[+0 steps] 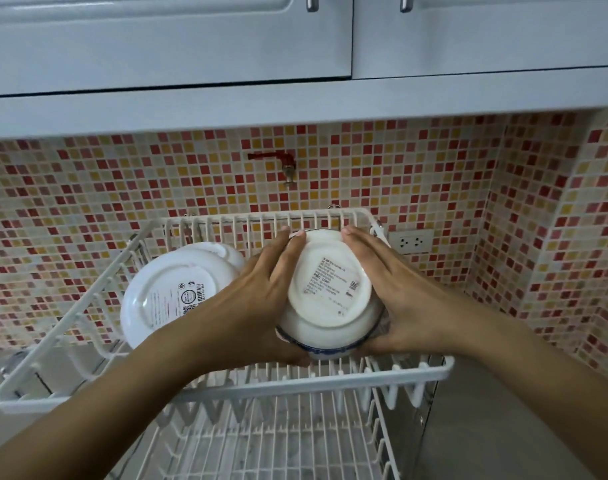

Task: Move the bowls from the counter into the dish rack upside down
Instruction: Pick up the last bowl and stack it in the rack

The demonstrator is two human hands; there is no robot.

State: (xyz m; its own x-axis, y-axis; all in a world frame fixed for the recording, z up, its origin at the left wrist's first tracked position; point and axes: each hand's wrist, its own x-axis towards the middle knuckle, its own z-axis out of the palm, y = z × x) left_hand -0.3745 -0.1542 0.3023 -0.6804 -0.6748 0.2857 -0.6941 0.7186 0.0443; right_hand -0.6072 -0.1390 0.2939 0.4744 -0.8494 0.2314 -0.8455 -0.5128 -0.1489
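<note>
A white bowl with a blue rim (330, 292) is upside down, its labelled base facing me, over the upper tier of the white wire dish rack (226, 393). My left hand (261, 296) grips its left side and my right hand (396, 292) grips its right side. To the left, two white dishes (170, 292) lie in the same tier with their bases up, one partly behind the other. Whether the held bowl rests on the wires is hidden by my hands.
The rack's lower tier (278, 441) shows below, close to me. Grey wall cabinets (191, 46) hang overhead. A mosaic tile wall carries a red tap (281, 161) and a power outlet (411, 242) right of the rack.
</note>
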